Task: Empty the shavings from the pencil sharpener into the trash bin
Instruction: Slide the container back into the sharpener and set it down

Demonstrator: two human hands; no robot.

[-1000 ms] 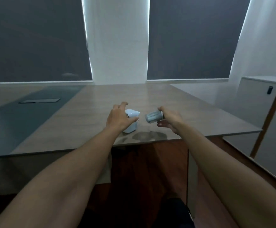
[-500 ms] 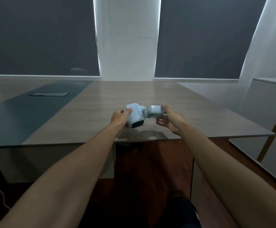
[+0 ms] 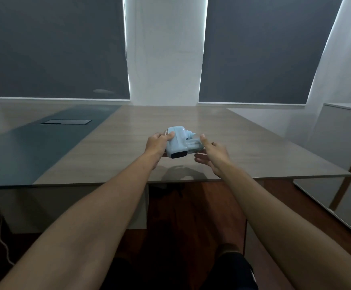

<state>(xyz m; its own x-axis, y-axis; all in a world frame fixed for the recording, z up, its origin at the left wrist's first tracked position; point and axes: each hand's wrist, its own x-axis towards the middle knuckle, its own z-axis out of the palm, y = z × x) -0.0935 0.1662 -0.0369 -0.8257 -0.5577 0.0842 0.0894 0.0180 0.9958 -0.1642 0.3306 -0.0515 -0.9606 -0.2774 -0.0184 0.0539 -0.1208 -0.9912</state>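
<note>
We are holding the pencil sharpener (image 3: 176,145) lifted just above the near part of the table (image 3: 111,155), its shadow falling on the wood below. Our left hand (image 3: 157,144) is wrapping its fingers around the sharpener's left end and gripping it firmly. Our right hand (image 3: 214,152) is sitting just beside the right end, where the clear shavings drawer (image 3: 195,145) is poking out sideways; the fingers are spread loosely and the thumb is pointing up beside the drawer's tip. We cannot tell whether the fingertips underneath are touching the drawer, but the hand is not closing on it.

The relation that matters, as we judge it, is this: the sharpener's long axis is running left to right between our hands, and the drawer is lying along that same line, pointing straight at our right palm. So the right hand is the nearer one for pushing or pulling the drawer, while the left is doing the bracing.

Half a second ago the right fingers were pinching the drawer with more of it showing outside the body. Now the drawer is sitting deeper in, the right hand is loosened, and the sharpener is tilting so its dark front face is turning toward us. No trash bin is showing in view.
</note>
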